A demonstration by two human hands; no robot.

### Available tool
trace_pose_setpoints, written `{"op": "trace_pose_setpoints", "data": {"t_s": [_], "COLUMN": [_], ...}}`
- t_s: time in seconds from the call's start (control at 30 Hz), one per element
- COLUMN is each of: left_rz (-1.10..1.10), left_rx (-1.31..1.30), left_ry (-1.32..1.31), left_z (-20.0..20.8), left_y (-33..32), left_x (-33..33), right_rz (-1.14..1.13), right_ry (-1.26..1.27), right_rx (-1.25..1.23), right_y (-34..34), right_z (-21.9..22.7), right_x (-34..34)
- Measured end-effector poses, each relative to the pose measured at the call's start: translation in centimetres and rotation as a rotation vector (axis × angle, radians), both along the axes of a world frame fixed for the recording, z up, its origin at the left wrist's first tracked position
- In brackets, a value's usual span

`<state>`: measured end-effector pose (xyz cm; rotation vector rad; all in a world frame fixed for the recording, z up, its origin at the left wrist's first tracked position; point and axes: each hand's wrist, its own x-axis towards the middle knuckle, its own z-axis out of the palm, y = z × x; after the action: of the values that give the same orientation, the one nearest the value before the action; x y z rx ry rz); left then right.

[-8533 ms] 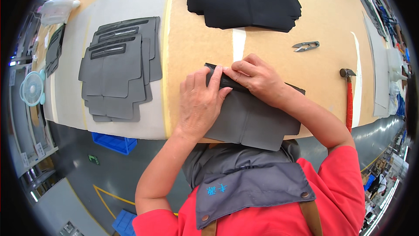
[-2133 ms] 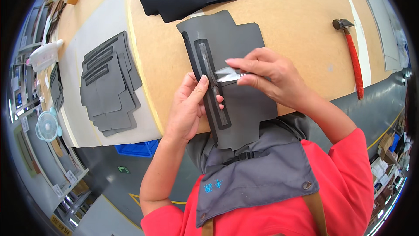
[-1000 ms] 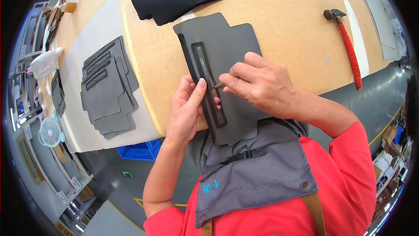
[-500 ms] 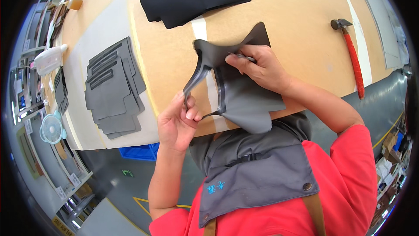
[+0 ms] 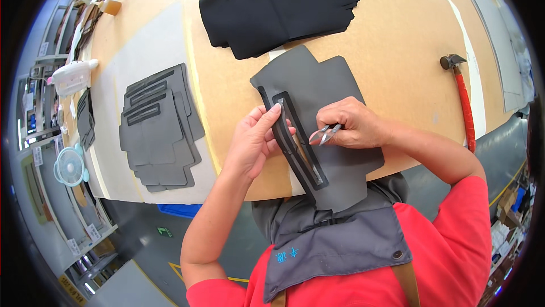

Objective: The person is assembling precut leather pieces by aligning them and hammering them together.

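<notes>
A grey flat panel (image 5: 326, 91) with notched edges lies at the table's front edge, partly over my apron. Along its left side runs a long slot (image 5: 307, 162) bordered by a black strip. My left hand (image 5: 252, 139) pinches that side near the top of the slot, thumb on top and fingertips showing through the opening. Closed around small metal snips (image 5: 326, 134), my right hand (image 5: 355, 124) is over the panel just right of the slot. The snips' blades are apart and point left toward the slot.
Stacked black panels (image 5: 278, 15) lie beyond the work. On the left are several slotted grey panels (image 5: 156, 131), a white basket (image 5: 72, 77) and a small fan (image 5: 70, 165). A hammer (image 5: 464, 102) with a red handle lies at the right, near the table edge.
The panel, bent and pulled wide at its slot before, now lies flatter with the slot narrow. My left hand has moved up along it; my right hand has come down, its snips now plainly visible.
</notes>
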<state>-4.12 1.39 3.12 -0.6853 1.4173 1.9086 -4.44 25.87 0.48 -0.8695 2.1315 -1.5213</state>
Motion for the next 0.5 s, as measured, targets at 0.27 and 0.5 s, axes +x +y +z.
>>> {"op": "trace_pose_setpoints", "data": {"t_s": [0.27, 0.5], "left_rz": [-0.013, 0.098], "left_rx": [0.18, 0.102], "left_ry": [0.093, 0.148], "left_z": [-0.6, -0.9], "left_y": [-0.3, 0.6], "left_x": [4.5, 5.7], "right_rz": [-0.058, -0.111], "right_ry": [0.11, -0.024], "right_rx": [0.016, 0.065], "right_y": [0.6, -0.5], "right_z": [-0.5, 1.6], "right_x": [-4.6, -1.8]}}
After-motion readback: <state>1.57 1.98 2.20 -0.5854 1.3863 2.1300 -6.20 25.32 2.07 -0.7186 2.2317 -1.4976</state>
